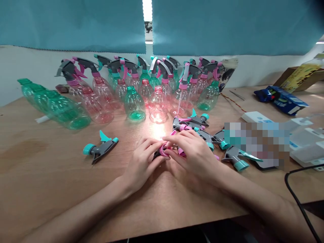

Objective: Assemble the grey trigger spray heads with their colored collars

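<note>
Both hands meet over the table, closed on one pink and grey spray trigger head [164, 149]. My left hand [144, 158] grips it from the left, fingers bent around its grey part. The fingers of my right hand [193, 153] pinch its pink collar from the right and partly cover it. Beyond and beside the right hand lies a loose pile of trigger heads, pink ones and teal ones [207, 136]. One teal trigger head [101, 148] rests alone to the left. Open-necked pink bottles [158, 104] and green bottles [135, 105] stand just behind the hands.
Several bottles with trigger heads [164, 76] line the back by the wall. Green bottles [63, 109] stand at left. On the right are a blue packet [282, 99], a white power strip [257, 118], clear plastic boxes [307, 138] and a black cable [295, 189].
</note>
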`<state>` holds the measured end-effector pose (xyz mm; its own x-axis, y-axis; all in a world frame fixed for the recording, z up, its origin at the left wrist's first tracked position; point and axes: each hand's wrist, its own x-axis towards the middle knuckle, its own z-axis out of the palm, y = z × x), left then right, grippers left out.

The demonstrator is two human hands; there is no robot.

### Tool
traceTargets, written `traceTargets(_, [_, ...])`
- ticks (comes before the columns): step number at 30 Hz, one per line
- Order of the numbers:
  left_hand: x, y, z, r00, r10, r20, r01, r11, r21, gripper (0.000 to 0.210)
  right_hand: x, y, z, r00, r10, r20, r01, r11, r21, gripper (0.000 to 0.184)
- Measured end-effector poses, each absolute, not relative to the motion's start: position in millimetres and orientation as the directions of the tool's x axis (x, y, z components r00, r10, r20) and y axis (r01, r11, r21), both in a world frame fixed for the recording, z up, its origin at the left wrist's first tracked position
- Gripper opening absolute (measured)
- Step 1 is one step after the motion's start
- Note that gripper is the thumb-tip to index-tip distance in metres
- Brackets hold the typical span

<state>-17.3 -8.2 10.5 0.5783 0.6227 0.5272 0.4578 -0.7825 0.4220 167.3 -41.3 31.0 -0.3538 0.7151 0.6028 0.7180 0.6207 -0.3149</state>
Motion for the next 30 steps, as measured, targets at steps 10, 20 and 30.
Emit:
traceTargets(10, [-13.9, -13.0, 10.3, 0.568, 0.579, 0.585, 0.513, -0.805, 0.298, 0.027, 176.9, -93.9, 49.3, -0.285, 0.848, 0.447, 0.692, 0.505, -0.517, 0.045])
traceTargets(20, [39.7, 0.8, 34.9, 0.576, 0.446, 0.686, 0.482, -0.862, 0.156, 0.027, 221.3, -178.5, 30.0, -0.145, 0.902, 0.406, 0.695, 0.385, -0.607, 0.043])
traceTargets(30, [153.8, 39.1, 46.9, 0.765, 0.497, 0.409, 0.465, -0.866, 0.182, 0.029, 246.2, -193.3, 16.3, 0.072, 0.866, 0.495, 0.705, 0.307, -0.639, 0.035])
